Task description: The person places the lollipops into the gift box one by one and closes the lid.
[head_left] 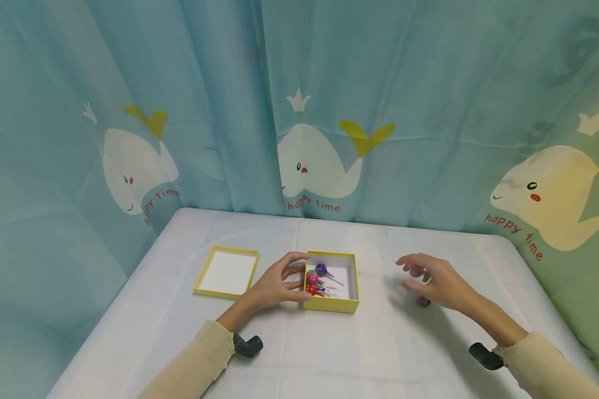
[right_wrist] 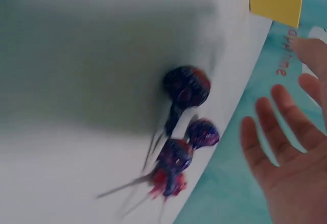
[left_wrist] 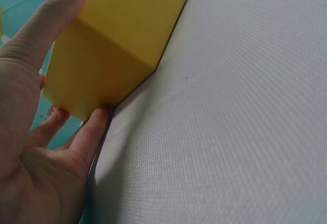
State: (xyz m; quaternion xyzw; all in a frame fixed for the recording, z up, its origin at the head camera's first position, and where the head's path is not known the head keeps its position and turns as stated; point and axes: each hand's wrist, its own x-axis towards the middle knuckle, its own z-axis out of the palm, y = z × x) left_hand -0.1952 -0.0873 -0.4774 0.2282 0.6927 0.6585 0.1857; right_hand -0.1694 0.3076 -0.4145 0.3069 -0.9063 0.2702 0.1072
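Note:
A yellow open-topped box with a white inside stands mid-table in the head view. My left hand grips its left end, thumb at the near side and fingers along the left side; the left wrist view also shows this hold on the yellow box. Inside lie several wrapped lollipops, among them a purple lollipop and a red lollipop. To the right, my right hand hovers with loosely bent fingers and nothing in them. Several lollipops lie on the table near it, partly hidden by it in the head view.
Left of the box lies a shallow yellow-rimmed lid, white side up, close to my left forearm. A white cloth covers the table. Behind it hangs a blue-green curtain printed with whales.

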